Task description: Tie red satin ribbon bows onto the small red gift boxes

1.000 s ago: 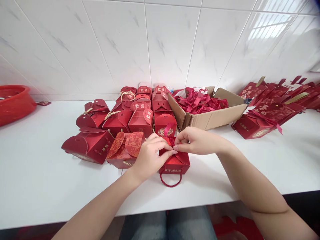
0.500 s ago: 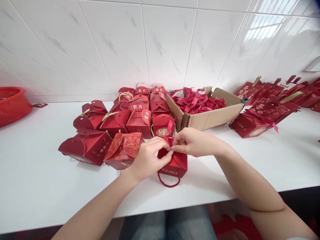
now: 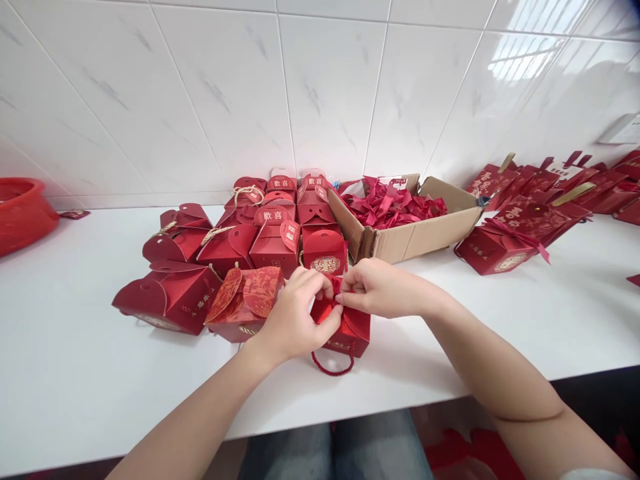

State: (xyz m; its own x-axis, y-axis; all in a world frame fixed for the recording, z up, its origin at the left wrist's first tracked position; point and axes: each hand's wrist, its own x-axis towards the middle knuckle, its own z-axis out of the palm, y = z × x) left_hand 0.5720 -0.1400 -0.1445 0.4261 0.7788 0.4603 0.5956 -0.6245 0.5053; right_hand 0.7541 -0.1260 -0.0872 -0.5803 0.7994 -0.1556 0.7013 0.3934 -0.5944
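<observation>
A small red gift box with gold print stands close to the table's front edge, its twisted red cord handle drooping toward me. Over its lid, my left hand and my right hand meet with fingertips pinched together on a red ribbon. Much of the ribbon and the lid's far side is hidden by my fingers. Just left of my left hand sits an orange-red patterned box. Behind my hands is another red box with a round gold emblem.
Several red boxes stand grouped toward the wall. A cardboard box holds loose red ribbons. To the right stand a ribboned red box and several red bags. A red basin is at the far left.
The ribbon end that stood up above my fingers no longer shows. Both hands stay at the lid, fingertips drawn slightly closer to the box. The whole view has shifted slightly.
</observation>
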